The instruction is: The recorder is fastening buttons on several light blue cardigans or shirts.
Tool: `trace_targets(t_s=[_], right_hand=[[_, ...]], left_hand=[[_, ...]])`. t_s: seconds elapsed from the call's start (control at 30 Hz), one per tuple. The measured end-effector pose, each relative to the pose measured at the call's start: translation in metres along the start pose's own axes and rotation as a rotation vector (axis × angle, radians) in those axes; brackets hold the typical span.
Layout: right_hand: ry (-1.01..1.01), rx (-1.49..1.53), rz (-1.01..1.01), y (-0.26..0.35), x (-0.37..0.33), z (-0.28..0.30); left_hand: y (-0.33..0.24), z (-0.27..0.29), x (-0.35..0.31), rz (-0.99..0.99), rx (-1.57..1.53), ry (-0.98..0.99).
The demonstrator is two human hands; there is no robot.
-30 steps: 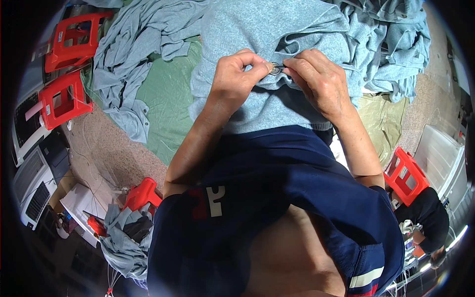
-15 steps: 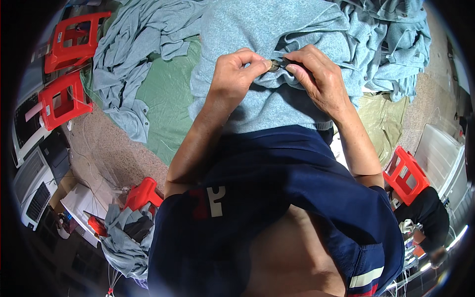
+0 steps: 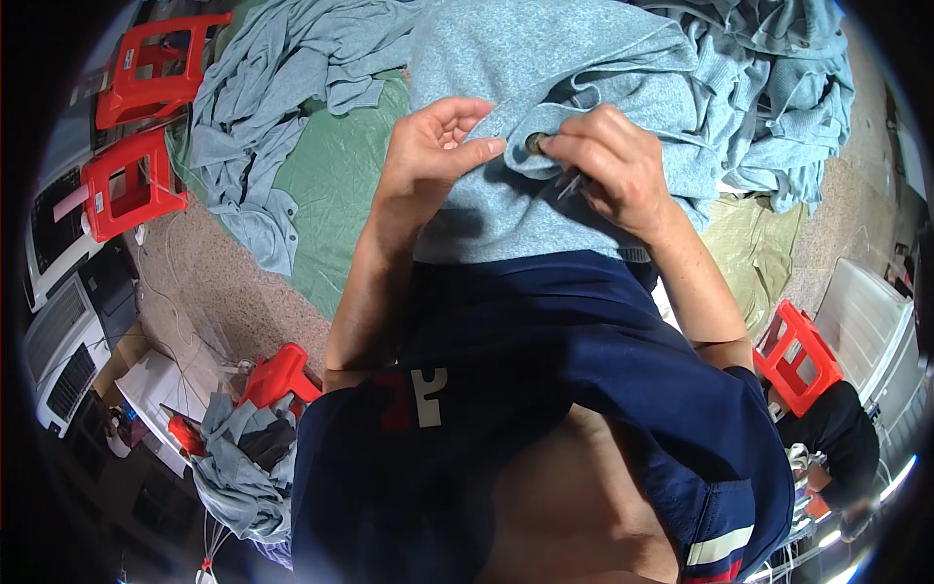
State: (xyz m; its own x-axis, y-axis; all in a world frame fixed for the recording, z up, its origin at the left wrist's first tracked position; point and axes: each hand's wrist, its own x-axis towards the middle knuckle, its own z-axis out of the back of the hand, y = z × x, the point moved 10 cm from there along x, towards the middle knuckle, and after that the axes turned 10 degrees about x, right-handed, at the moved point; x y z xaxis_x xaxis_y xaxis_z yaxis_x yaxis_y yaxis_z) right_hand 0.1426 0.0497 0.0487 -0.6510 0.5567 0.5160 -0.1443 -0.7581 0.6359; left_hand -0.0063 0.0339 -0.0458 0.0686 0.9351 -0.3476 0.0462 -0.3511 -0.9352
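A light blue knit garment (image 3: 545, 219) lies spread over my lap and the surface in front of me. My right hand (image 3: 618, 161) is closed, its thumb and forefinger at a round, dark brownish button (image 3: 534, 143) on a curled fold of the knit. Tucked in that same hand is a small dark tool with narrow points (image 3: 572, 183), which looks like thread snips; its rear part is hidden by the fingers. My left hand (image 3: 433, 146) rests at the garment's left side, thumb and fingers apart, the thumb tip touching the knit.
More light blue garments lie heaped at the far left (image 3: 292, 58) and far right (image 3: 798, 107), over a green sheet (image 3: 336, 175). Red stools (image 3: 136, 185) stand at the left, another red stool (image 3: 798, 355) at the right. A person in black (image 3: 842, 428) is at the lower right.
My left hand has let go near the button and moved left, its fingers parting. My right hand has turned, and the pointed tool now shows below its fingers.
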Motion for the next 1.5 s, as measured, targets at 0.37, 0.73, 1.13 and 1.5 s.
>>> trace_targets(t_s=[0.37,0.73,1.13,1.5], right_hand=[[-0.012,-0.064,0.159,0.013,0.008,-0.023],[-0.086,0.451,-0.431,-0.046,0.004,-0.032],[-0.229,0.581,-0.651,-0.081,-0.024,-0.036],[0.152,-0.119,-0.454,-0.054,-0.019,0.003]], left_hand=[[-0.006,-0.003,-0.005,0.025,0.102,0.041],[-0.049,-0.017,-0.005,-0.43,0.545,0.0],[-0.06,-0.032,-0.012,-0.651,1.089,-0.161],[-0.032,0.001,-0.022,-0.601,1.163,-0.103]])
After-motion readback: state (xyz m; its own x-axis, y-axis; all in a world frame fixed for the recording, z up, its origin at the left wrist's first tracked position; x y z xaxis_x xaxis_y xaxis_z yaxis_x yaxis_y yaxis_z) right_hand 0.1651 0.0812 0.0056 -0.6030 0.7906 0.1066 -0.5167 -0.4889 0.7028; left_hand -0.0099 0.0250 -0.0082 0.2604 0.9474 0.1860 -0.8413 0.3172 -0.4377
